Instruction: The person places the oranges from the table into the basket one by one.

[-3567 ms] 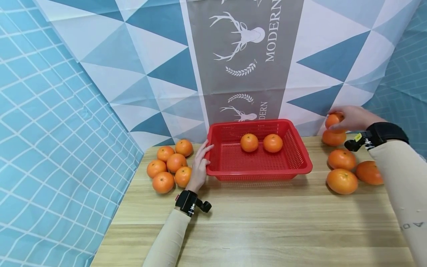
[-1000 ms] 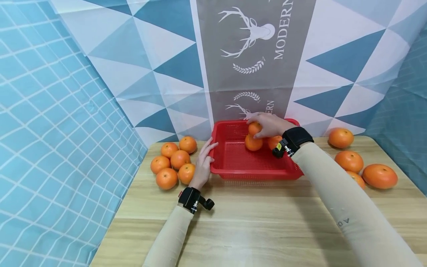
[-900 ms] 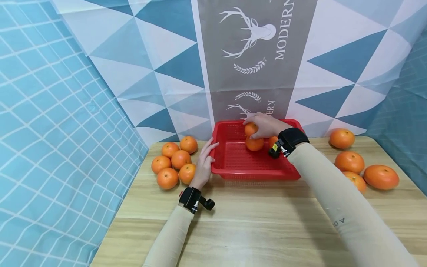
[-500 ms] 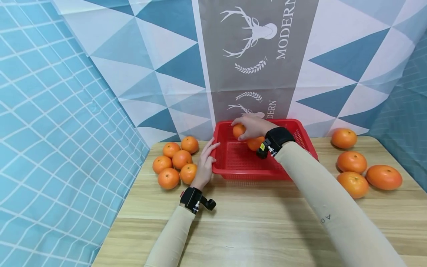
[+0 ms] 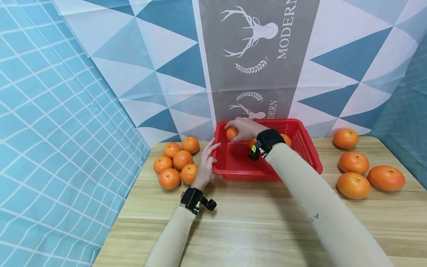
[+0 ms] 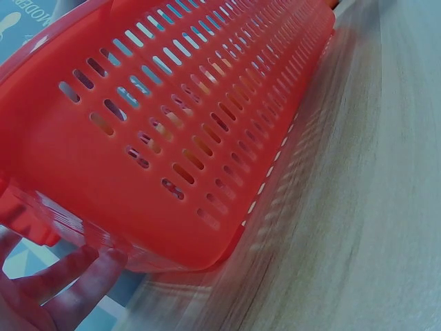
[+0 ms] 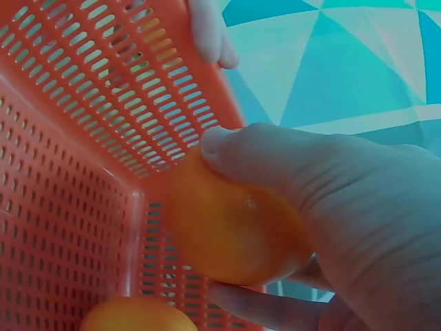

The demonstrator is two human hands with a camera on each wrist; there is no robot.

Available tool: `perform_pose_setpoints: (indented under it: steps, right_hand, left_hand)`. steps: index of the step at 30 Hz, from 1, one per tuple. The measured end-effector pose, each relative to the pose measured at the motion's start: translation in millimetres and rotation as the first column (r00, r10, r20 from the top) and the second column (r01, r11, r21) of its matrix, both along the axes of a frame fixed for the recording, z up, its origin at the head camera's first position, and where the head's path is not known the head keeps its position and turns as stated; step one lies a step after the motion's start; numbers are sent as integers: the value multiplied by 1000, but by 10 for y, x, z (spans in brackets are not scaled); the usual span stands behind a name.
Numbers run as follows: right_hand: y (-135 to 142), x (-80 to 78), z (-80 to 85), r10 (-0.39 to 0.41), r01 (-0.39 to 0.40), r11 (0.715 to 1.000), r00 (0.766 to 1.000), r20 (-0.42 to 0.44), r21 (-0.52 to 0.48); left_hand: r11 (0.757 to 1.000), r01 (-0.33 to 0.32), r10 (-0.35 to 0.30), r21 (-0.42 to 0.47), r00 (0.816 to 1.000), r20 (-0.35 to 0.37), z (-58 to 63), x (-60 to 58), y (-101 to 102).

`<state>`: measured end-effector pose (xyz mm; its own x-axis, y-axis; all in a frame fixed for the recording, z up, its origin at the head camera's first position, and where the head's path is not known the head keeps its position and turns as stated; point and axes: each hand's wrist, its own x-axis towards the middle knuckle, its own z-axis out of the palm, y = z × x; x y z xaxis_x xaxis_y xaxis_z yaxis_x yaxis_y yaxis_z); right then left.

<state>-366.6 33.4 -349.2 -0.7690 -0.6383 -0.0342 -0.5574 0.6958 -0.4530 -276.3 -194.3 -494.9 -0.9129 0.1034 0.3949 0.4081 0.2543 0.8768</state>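
Observation:
My right hand point(image 5: 246, 129) holds an orange point(image 5: 231, 133) between thumb and fingers, inside the back left part of a red plastic basket point(image 5: 253, 172). The right wrist view shows the thumb across the top of that fruit and fingers under it, with another orange point(image 7: 138, 317) lower in the basket. Over the basket's left rim lie the fingers of my left hand point(image 5: 205, 167); the left wrist view has fingertips against the outer end wall. Partly hidden by my right hand and wrist, one orange point(image 5: 252, 143) and a further orange point(image 5: 286, 139) lie in the basket.
To the left of the basket, several oranges point(image 5: 182, 160) sit close together on the wooden table point(image 5: 233, 230). At the right stand several larger oranges point(image 5: 354, 162). A patterned cloth point(image 5: 180, 55) hangs right behind the basket.
The right hand took an orange from the right group and carried it left into the basket. Over the last second it moved further left and slightly down. The left hand stays at the rim.

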Motion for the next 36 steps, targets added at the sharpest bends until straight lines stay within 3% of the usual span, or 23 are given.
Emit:
perform_pose_setpoints:
  steps: [4,12,19,29,36]
  right_hand:
    - [-49,17,-47,-23,23,1000,999,28,0]
    - [-121,-82,-240,-64,61,997,995,72,40]
    - [-198,-129,-361,-65,62,997,994,83,41]
    - [-233,-120,-454,-66,61,996,994,90,62]
    - [-223,-179,-607,-79,74,996,993,86,58]
  left_hand:
    - [1000,-5,5,-8,1000,-11,-17,-25,-7]
    - [999,-17,18,-45,1000,14,117,120,57]
    - [1000,2,-2,-11,1000,11,51,47,15]
    - [998,-27,29,-52,999,39,213,153,75]
    - [999,-13,15,-37,999,41,147,113,55]
